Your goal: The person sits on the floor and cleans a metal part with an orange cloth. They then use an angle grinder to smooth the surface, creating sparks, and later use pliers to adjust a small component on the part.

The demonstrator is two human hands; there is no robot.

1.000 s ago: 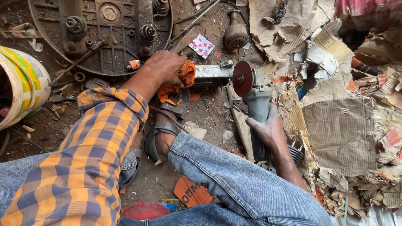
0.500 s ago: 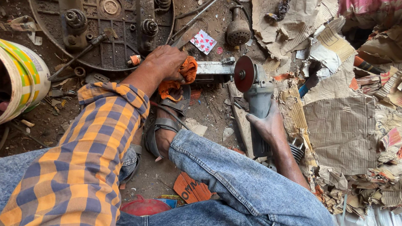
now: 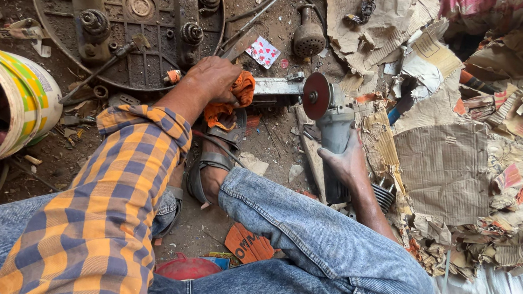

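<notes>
My left hand is clenched over an orange rag, pressing it down on the near end of a flat metal bar that lies on the dirt floor; the bar runs out from under my fingers toward the right, its far end meeting the red disc of the angle grinder; my right hand grasps the grinder's grey body from below, fingers wrapped round it, so the disc stands just ahead of that hand and right beside the bar's end; the two hands sit near each other, with the bar between them. My sandalled foot rests just below the rag, under my plaid sleeve; my denim knee crosses beneath the right forearm. Above the left hand lies a round dark metal plate with bolts on it; a yellow and green bucket sits at the left; torn cardboard heaps up at the right, beside the grinder.
</notes>
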